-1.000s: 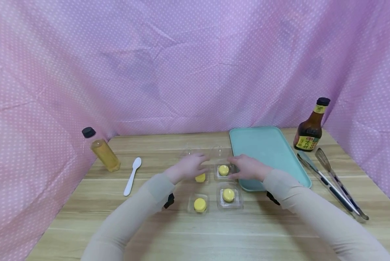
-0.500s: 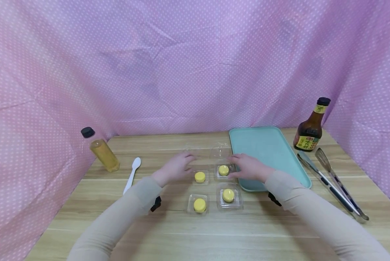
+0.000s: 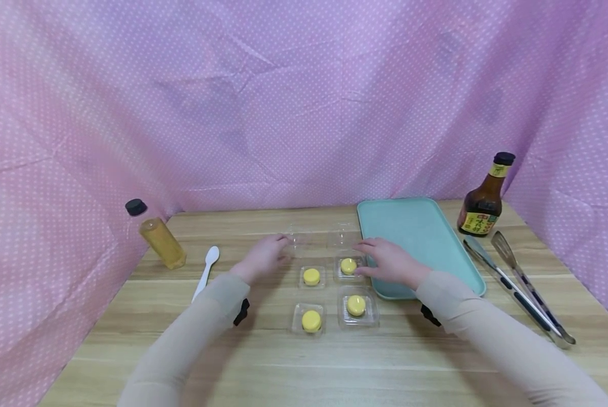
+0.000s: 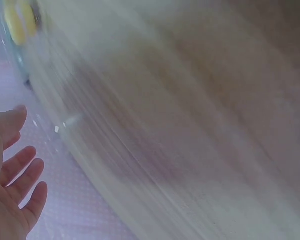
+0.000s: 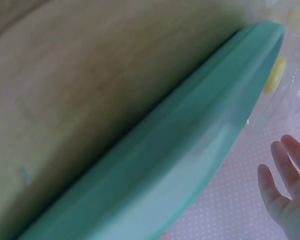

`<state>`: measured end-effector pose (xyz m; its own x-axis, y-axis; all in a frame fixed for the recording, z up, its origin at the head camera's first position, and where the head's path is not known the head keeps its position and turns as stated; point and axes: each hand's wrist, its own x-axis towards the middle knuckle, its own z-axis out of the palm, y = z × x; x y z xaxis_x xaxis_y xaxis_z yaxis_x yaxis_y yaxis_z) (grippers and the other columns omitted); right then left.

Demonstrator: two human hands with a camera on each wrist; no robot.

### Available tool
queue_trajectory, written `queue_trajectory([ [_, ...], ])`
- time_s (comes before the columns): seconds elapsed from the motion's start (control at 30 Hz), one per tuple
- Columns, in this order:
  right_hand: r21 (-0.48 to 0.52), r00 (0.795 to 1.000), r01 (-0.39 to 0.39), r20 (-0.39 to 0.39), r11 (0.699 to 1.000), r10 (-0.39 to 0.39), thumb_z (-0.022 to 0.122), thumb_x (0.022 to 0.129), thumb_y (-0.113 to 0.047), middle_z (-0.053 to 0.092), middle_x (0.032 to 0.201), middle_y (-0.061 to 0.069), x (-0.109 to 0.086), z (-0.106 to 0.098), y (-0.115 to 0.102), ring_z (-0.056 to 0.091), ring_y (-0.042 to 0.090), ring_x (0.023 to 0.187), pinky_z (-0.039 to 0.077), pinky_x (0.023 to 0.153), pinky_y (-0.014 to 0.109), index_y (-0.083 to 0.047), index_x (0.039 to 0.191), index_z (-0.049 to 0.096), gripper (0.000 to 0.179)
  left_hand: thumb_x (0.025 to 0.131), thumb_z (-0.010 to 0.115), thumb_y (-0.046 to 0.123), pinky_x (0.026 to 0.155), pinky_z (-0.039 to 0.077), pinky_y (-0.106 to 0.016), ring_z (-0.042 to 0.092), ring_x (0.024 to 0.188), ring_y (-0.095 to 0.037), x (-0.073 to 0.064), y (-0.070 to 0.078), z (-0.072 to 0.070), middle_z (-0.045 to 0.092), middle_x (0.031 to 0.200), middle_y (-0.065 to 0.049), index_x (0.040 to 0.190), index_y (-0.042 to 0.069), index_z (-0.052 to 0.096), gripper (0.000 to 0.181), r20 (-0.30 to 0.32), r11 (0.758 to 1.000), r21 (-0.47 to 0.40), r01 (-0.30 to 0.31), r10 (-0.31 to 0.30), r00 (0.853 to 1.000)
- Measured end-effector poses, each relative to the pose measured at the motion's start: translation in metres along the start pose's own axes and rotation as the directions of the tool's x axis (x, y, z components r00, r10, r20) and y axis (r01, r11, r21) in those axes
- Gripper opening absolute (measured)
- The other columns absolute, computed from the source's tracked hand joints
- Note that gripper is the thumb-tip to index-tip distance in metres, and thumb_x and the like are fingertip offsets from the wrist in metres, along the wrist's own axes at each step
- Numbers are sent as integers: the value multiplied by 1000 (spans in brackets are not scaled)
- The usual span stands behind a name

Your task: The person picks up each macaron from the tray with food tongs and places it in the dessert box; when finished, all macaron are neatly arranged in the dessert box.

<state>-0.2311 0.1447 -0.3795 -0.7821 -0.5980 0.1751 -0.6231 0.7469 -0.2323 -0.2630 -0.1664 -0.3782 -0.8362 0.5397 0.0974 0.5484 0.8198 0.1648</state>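
Observation:
My left hand [image 3: 262, 258] hovers with loosely bent, spread fingers left of the back-left clear plastic box [image 3: 304, 284]. Its fingertips are near that box's raised clear lid [image 3: 304, 239]. A yellow macaron [image 3: 311, 276] sits in the box. My right hand [image 3: 391, 262] reaches over the tray's left edge, fingers apart at the right side of the back-right box [image 3: 338, 276], which holds another macaron [image 3: 348, 265]. Its clear lid [image 3: 342, 236] also stands open behind. Both wrist views show the left fingers [image 4: 21, 162] and right fingers [image 5: 284, 165] with nothing between them.
Nearer the front stand two more clear boxes with macarons [image 3: 311, 321] [image 3: 356, 305]. A teal tray [image 3: 410, 226] lies right of them. Tongs [image 3: 512, 288], a slotted turner [image 3: 525, 277] and a sauce bottle [image 3: 482, 203] are farther right. At left are a white spoon [image 3: 207, 271] and an oil bottle [image 3: 163, 243].
My left hand has drawn leftward and slightly back from over the back-left box, leaving its macaron in full view. The right hand has stayed nearly still.

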Motion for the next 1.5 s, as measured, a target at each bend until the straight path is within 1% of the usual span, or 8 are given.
queue_trajectory([
  [0.17,16,1000,5,-30,1000,-5,67,85,-38,59,125,19,-2,-1,-2,55,36,116,45,100,48,-1,125,58,56,88,67,16,103,44,-46,54,116,-32,7,-5,3,57,125,-16,130,2,53,46,15,1000,7,19,-19,1000],
  [0.33,28,999,30,-42,999,-28,68,85,-38,61,122,17,-4,1,-6,56,34,114,47,98,47,-1,123,59,54,87,68,17,107,40,-46,52,119,-33,12,-6,5,56,129,-17,130,3,54,48,60,1000,4,-4,4,998],
  [0.43,32,997,57,-55,998,-55,69,85,-38,62,121,16,-5,1,-10,58,32,112,48,97,46,-2,122,60,52,85,69,18,108,39,-47,52,120,-34,15,-7,7,56,129,-17,128,2,55,47,81,999,33,-37,34,996],
  [0.6,41,994,84,-68,996,-81,69,84,-37,63,119,13,-4,2,-15,58,30,111,48,97,44,-4,122,61,51,85,68,10,101,46,-43,58,110,-30,18,-8,11,62,118,-13,121,5,61,37,99,994,61,-95,89,991],
  [0.87,42,991,118,-69,992,-115,68,84,-40,63,119,10,-2,5,-21,59,27,109,49,95,42,-6,124,60,54,87,65,8,96,50,-39,61,104,-26,23,-8,17,65,111,-9,116,7,63,29,133,994,87,-63,51,990],
  [1.03,21,984,158,-86,987,-156,69,84,-39,63,117,9,-3,5,-23,59,25,107,50,93,40,-4,124,60,54,89,62,5,96,50,-39,62,106,-27,24,-7,17,67,112,-9,114,6,64,25,134,997,61,-54,45,990],
  [1.33,1,976,187,-115,982,-185,70,84,-37,63,114,10,-6,7,-23,60,26,105,50,91,40,-3,121,61,51,87,64,4,89,54,-36,65,98,-24,24,-5,19,70,103,-6,106,7,65,19,102,991,92,-99,89,991],
  [1.5,1,977,187,-104,982,-186,68,85,-37,63,115,12,-6,5,-25,59,27,106,50,92,41,-2,121,61,50,88,61,1,89,54,-38,65,101,-28,25,-3,20,69,108,-11,111,5,64,23,87,993,89,-83,75,993],
])
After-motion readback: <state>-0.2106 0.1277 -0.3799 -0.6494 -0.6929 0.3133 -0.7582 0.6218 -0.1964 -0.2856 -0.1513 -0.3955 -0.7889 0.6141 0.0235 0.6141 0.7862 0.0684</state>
